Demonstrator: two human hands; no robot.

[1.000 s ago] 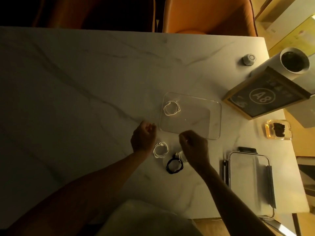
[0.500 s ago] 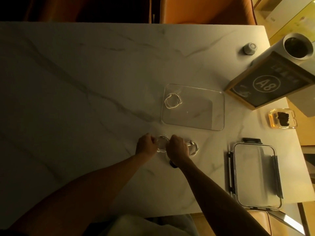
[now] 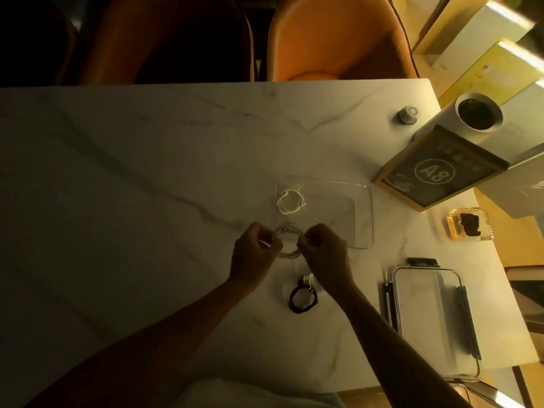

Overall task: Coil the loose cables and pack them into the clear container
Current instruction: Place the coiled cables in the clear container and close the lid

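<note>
Hands both busy w/ one cable: left hand (image 3: 255, 251) and right hand (image 3: 322, 251) each pinch a side of a pale coiled cable (image 3: 288, 241), fingers curled round it, coil held just at the near-left corner of the clear container (image 3: 364, 201). Can't tell if the coil touches the worktop (image 3: 147, 187) or the container rim; it's blurry.

Container sits open, centre-right on the worktop. One white coiled cable (image 3: 290, 202) already inside, at its left end; rest of the container floor is bare.

Still on the worktop, near side of the hands: black coiled cable (image 3: 303, 300), and a whitish bit (image 3: 310, 281) touching its far edge, mostly hidden under the right wrist, can't ID it.

Container lid (image 3: 435, 322) w/ dark clips lies flat at the right edge, well apart from the container.

Far right corner: framed sign marked "A8" (image 3: 441, 169), white cylinder w/ dark opening (image 3: 478, 116) behind it, small grey knob-like thing (image 3: 408, 114) to its left. Amber glass dish w/ dark contents (image 3: 468, 223) nr the right edge, between sign and lid.

Two orange chairs (image 3: 338, 39) across the worktop. Lighting dim, warm.
</note>
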